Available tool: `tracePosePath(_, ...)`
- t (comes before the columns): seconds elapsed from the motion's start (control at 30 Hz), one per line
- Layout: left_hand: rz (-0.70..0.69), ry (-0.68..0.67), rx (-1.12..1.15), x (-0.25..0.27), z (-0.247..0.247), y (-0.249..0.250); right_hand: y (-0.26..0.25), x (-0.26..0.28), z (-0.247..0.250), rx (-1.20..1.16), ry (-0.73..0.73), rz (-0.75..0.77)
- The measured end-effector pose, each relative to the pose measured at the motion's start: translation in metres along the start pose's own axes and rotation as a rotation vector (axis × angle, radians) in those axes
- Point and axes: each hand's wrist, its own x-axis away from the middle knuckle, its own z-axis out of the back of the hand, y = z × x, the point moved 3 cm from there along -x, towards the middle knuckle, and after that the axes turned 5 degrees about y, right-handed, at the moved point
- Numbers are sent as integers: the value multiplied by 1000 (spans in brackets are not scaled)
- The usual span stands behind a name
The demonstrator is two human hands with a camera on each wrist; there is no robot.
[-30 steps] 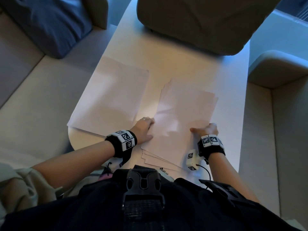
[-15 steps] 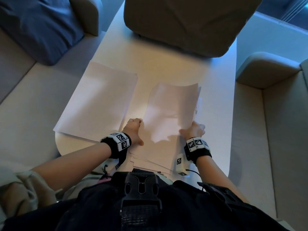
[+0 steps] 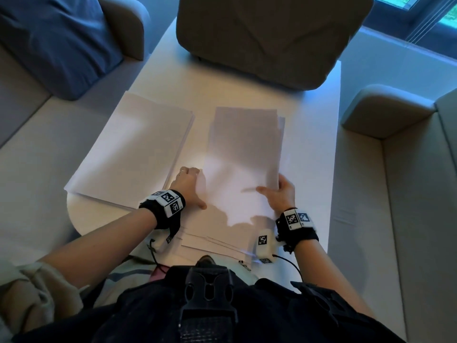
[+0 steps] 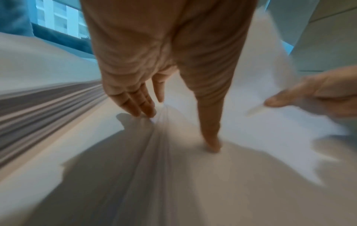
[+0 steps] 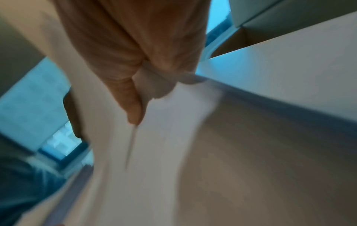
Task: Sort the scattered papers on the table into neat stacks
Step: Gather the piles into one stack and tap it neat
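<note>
Two piles of white paper lie on the white table (image 3: 311,149). The left stack (image 3: 133,149) lies flat and untouched. Both hands hold the right stack (image 3: 244,154) by its long edges. My left hand (image 3: 191,184) sets straight fingers (image 4: 141,105) against the stack's left edge, with the thumb lying on the top sheet (image 4: 251,130). At the right edge my right hand (image 3: 280,194) pinches the sheets (image 5: 164,137), thumb (image 5: 133,107) on top and fingers beneath. Several loose sheets (image 3: 217,243) stick out askew under the stack near the front edge.
A large grey cushion (image 3: 267,38) covers the table's far end. A blue cushion (image 3: 54,40) lies on the sofa at the left. A beige armrest (image 3: 385,107) stands right of the table. Bare tabletop shows between the piles and the grey cushion.
The right stack, fanned and skewed a second ago, now has its top sheets drawn together and straighter. Both hands have shifted along its side edges.
</note>
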Motion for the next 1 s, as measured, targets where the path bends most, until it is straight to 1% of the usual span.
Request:
tracePosePath(0.07, 25, 74, 165, -1, 4, 7, -12, 4, 14, -101, -50, 30)
tracePosePath(0.13, 60, 147, 489, -3, 14, 19, -27, 8, 30, -208, -99, 84)
tracePosePath(0.17, 42, 191, 650, -2, 21, 26, -34, 8, 37, -252, -120, 121)
tracePosePath(0.2, 5, 233, 763, -1, 28, 34, -39, 7, 44, -282, -134, 158)
tracePosePath(0.23, -41, 270, 806, 1, 35, 41, -44, 7, 49, -298, -139, 190)
tracePosePath(0.3, -148, 330, 803, 7, 46, 59, -55, 6, 58, -289, -114, 225)
tracePosePath(0.33, -175, 343, 839, 12, 51, 69, -62, 5, 62, -297, -94, 234)
tracePosePath(0.43, -283, 368, 929, 25, 61, 97, -83, 6, 76, -396, -29, 269)
tracePosePath(0.5, -342, 385, 905, 30, 70, 112, -98, 6, 85, -436, 6, 339)
tracePosePath(0.57, -383, 384, 913, 36, 87, 124, -109, 5, 91, -430, 28, 401)
tracePosePath(0.6, -413, 404, 922, 38, 97, 128, -113, 5, 94, -431, 36, 426)
tracePosePath(0.7, -477, 525, 971, 45, 127, 133, -123, 7, 96, -441, 35, 486)
tracePosePath(0.77, -512, 557, 1029, 48, 140, 136, -124, 8, 93, -454, 8, 477)
tracePosePath(0.87, -574, 581, 944, 47, 141, 149, -127, 12, 84, -468, -5, 435)
tracePosePath(0.9, -586, 596, 932, 47, 141, 153, -129, 14, 82, -472, 8, 430)
tracePosePath(1.0, -639, 699, 926, 48, 145, 157, -136, 18, 79, -503, 76, 440)
